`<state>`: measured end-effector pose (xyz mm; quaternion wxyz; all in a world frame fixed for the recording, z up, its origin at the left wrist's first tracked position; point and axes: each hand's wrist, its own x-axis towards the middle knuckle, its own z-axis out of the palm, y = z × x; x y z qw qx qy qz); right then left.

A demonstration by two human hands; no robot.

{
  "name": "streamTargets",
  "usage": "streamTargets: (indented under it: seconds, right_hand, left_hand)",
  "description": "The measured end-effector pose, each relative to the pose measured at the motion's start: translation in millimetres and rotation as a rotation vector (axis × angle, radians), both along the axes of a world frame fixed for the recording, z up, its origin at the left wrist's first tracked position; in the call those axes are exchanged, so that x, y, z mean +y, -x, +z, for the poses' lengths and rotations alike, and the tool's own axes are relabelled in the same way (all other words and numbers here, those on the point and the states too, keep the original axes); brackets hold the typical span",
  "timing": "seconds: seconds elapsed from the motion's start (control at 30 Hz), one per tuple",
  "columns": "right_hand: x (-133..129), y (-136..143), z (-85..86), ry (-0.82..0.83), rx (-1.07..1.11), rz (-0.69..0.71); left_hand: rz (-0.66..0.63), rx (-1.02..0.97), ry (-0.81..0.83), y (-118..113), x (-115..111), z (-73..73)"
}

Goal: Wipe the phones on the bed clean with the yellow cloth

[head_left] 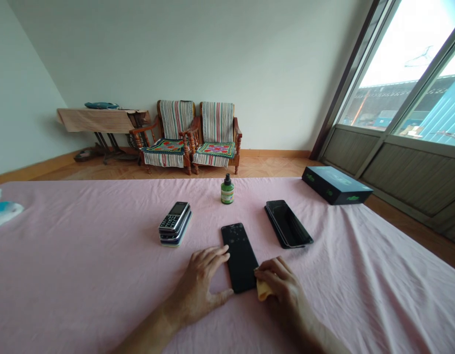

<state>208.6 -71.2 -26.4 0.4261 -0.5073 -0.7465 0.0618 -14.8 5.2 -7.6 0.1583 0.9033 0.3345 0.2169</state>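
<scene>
A black smartphone (pixel 241 260) lies flat on the pink cloth, with whitish spots or droplets near its far end. My left hand (pixel 201 280) steadies it: the fingertips press its left edge and the thumb touches its near left corner. At its right edge, my right hand (pixel 281 287) is closed on a folded yellow cloth (pixel 263 290), partly hidden by the fingers. Beyond the phone stands a green spray bottle (pixel 227 191) with a black top. To the left is a stack of phones (pixel 176 222), a keypad phone on top. Another stack of dark smartphones (pixel 288 223) lies to the right.
A black box (pixel 336 184) with green markings sits at the far right of the pink cloth (pixel 83 275). A white and blue packet (pixel 4 210) lies at the left edge. Past the far edge stand two wooden chairs (pixel 216 128) and a covered table (pixel 98 120).
</scene>
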Motion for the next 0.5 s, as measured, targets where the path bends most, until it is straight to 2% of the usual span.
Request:
streamTargets:
  seconds: [0.13,0.37,0.5]
  right_hand:
    - [-5,12,3.6,0.006,-0.08,0.168]
    - [-1,2,-3.7,-0.013,-0.036,-0.084]
    - [-3,7,-2.9,-0.001,-0.051,0.007]
  left_hand:
    - [0.001,-0.01,-0.009,0,0,-0.5]
    - [0.003,0.007,-0.005,-1,0,-0.9]
    - [0.004,-0.013,-0.018,-1,1,-2.0]
